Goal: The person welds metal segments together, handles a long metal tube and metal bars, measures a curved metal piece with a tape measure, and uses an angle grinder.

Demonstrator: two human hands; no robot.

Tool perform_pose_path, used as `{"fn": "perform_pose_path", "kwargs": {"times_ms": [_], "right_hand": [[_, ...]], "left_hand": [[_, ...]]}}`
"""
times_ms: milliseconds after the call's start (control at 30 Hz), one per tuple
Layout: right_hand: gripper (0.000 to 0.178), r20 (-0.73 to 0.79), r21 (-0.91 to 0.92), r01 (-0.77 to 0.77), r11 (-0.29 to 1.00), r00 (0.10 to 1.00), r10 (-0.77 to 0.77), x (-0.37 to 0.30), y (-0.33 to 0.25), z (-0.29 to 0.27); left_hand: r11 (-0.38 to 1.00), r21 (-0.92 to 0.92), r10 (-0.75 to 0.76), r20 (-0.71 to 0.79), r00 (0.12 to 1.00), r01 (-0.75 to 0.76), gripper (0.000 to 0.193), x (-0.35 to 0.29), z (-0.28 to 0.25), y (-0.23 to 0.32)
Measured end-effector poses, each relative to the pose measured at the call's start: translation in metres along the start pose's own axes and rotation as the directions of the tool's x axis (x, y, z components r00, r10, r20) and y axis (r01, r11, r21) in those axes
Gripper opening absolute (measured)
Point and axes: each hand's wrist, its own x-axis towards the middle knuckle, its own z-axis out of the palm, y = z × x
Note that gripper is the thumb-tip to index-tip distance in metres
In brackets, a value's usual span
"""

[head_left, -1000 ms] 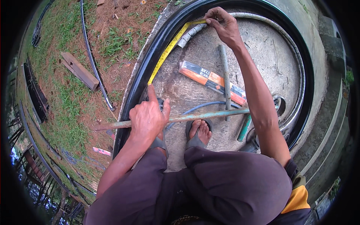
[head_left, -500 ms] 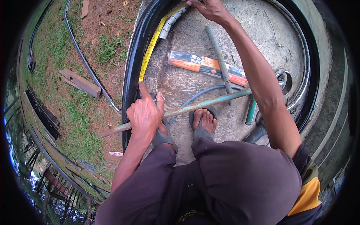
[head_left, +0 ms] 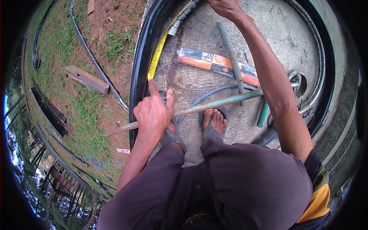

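My left hand (head_left: 155,113) is closed around a dark case, mostly hidden, with its index finger stretched onto the near end of a yellow tape measure (head_left: 155,63). The blade runs away along the inside of a black, glossy curved rail (head_left: 138,65), beside a grey ribbed tube (head_left: 181,21). At the top edge is my right hand (head_left: 226,8); its fingers are cut off by the frame. A rusty blue-green pipe (head_left: 214,103) lies crosswise by my left hand, its right part passing behind my right forearm.
Orange and dark welding-rod packs (head_left: 212,62) lie on the concrete floor (head_left: 188,82), with a grey pipe (head_left: 232,57) across them. A blue hose (head_left: 207,95) curves near my sandalled feet. To the left, a wooden block (head_left: 88,79) and a long bent tube (head_left: 92,59) lie on grass.
The whole scene has shifted slightly right as the view moved. My right hand has slid toward the top edge, taking its fingers out of sight. My left hand keeps its place on the tape.
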Motion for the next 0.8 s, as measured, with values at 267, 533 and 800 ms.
{"fn": "perform_pose_path", "kwargs": {"times_ms": [267, 533, 800], "right_hand": [[0.016, -0.008, 0.049, 0.012, 0.999, 1.000, -0.011, 0.0056, -0.0064, 0.0126], [0.015, 0.026, 0.090, -0.048, 0.995, 0.999, 0.046, 0.0041, -0.0096, 0.0099], [0.013, -0.008, 0.002, 0.052, 0.999, 0.999, -0.052, 0.0062, -0.0045, 0.0110]], "left_hand": [[0.999, 0.023, -0.048, 0.002, 0.999, 0.047, 0.070, -0.0026, 0.0011, -0.0064], [0.999, -0.004, -0.042, 0.006, 0.999, 0.042, 0.069, -0.0024, 0.0029, -0.0075], [0.999, -0.006, -0.049, 0.005, 0.999, 0.049, 0.069, -0.0064, -0.0014, -0.0106]]}}
